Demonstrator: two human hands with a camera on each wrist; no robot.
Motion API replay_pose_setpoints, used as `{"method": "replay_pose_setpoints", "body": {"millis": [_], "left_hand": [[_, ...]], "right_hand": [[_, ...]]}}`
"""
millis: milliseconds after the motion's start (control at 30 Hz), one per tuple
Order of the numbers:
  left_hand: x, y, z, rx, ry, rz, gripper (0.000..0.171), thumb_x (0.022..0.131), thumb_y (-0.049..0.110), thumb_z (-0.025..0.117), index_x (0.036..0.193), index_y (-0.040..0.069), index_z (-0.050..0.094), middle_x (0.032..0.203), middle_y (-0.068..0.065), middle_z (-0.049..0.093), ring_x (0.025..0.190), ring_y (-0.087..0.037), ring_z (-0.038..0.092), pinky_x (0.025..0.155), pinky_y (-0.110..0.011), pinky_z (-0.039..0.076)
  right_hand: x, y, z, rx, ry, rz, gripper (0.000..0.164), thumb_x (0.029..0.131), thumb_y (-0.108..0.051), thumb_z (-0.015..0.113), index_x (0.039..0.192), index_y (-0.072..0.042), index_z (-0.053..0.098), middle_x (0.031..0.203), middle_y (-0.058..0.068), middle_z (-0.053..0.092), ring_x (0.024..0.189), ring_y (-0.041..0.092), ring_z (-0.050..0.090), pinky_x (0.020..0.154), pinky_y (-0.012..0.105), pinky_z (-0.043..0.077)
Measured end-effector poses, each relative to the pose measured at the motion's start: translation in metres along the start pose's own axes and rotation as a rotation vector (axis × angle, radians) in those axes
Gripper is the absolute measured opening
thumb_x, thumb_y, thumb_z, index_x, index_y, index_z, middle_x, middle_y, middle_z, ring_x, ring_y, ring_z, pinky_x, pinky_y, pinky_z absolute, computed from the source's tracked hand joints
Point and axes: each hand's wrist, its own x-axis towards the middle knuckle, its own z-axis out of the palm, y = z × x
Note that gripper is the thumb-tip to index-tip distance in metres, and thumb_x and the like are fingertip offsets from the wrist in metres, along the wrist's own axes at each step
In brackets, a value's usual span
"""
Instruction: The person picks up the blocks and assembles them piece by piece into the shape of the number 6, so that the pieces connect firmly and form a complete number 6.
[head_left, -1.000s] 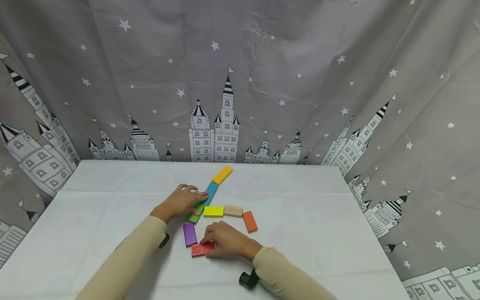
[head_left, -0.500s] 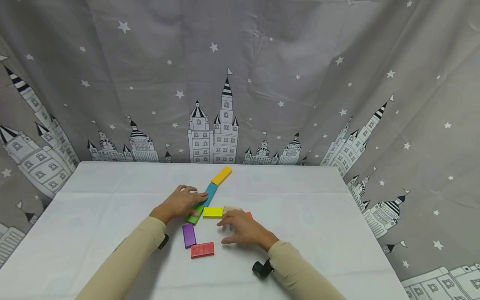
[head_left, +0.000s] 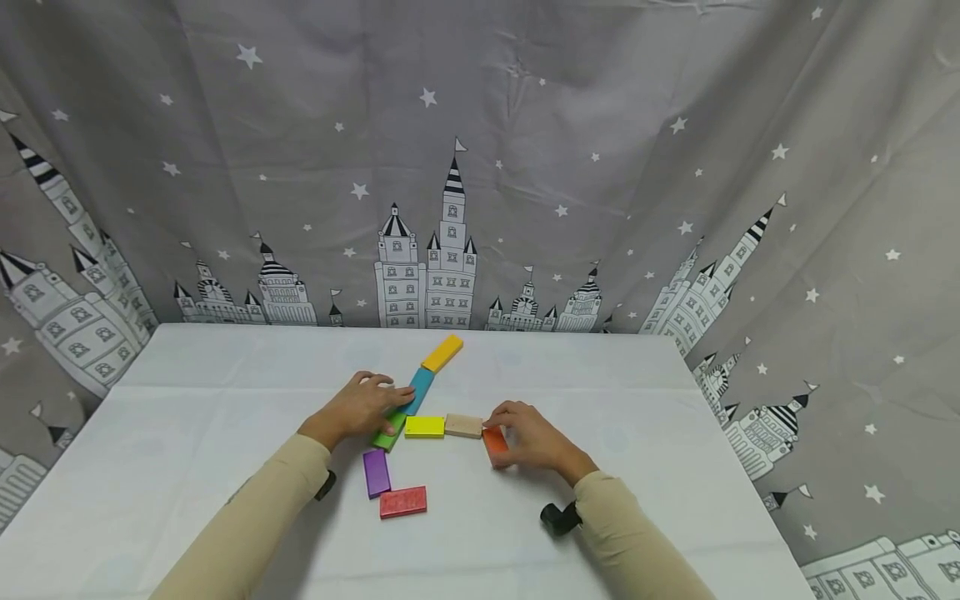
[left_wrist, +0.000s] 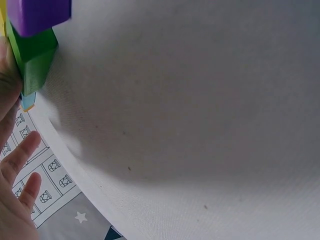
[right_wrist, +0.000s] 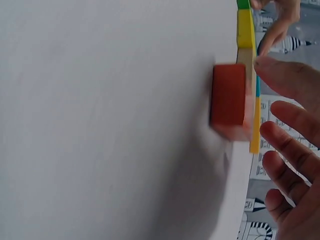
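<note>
In the head view my left hand [head_left: 362, 408] rests over a row of flat blocks, its thumb on the green block [head_left: 382, 442] and a fingertip on the blue block [head_left: 420, 386]. The left wrist view shows the thumb against the green block [left_wrist: 40, 60], other fingers spread. My right hand [head_left: 534, 439] hovers around the orange block [head_left: 493, 446], one fingertip by its far end, the thumb by its near side. The right wrist view has loose fingers beside the orange block [right_wrist: 229, 95]; firm contact cannot be made out.
Yellow [head_left: 424, 427] and wooden [head_left: 463, 426] blocks run between green and orange. A yellow-orange block [head_left: 442, 353] continues past the blue one. Purple [head_left: 377, 474] and red [head_left: 403, 502] blocks lie nearer. A printed grey curtain [head_left: 600, 125] hangs behind the white table [head_left: 637, 433].
My right hand has left the red block and moved right and away from me to the orange block. The left hand has stayed in place on the green and blue blocks.
</note>
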Motion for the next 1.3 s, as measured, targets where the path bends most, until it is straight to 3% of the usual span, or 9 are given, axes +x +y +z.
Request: {"method": "replay_pose_setpoints", "body": {"millis": [267,600,1300], "left_hand": [[0.000,0.001,-0.001,0.015,0.001,0.013,0.067,0.083,0.038,0.070,0.142,0.012,0.049,0.141,-0.003,0.053,0.128,-0.034,0.044,0.108,-0.056,0.029],[0.000,0.000,0.002,0.035,0.008,0.038,0.067,0.084,0.039,0.069,0.142,0.012,0.049,0.141,-0.004,0.053,0.129,-0.035,0.044,0.108,-0.056,0.030],[0.001,-0.003,0.002,0.016,0.005,0.016,0.068,0.083,0.038,0.071,0.142,0.013,0.049,0.142,-0.003,0.052,0.131,-0.035,0.042,0.109,-0.058,0.028]], "right_hand": [[-0.004,0.011,-0.004,0.063,-0.081,0.011,0.051,0.073,-0.024,0.085,0.119,-0.009,0.067,0.120,0.002,0.058,0.111,0.021,0.052,0.098,0.042,0.043],[-0.008,0.014,-0.009,0.166,-0.135,0.058,0.050,0.075,-0.014,0.082,0.121,-0.007,0.066,0.119,0.001,0.058,0.101,0.019,0.051,0.087,0.033,0.045],[-0.011,-0.005,0.007,0.188,-0.099,0.102,0.052,0.071,-0.020,0.087,0.118,-0.010,0.068,0.110,-0.004,0.059,0.094,0.016,0.051,0.081,0.026,0.045]]}}
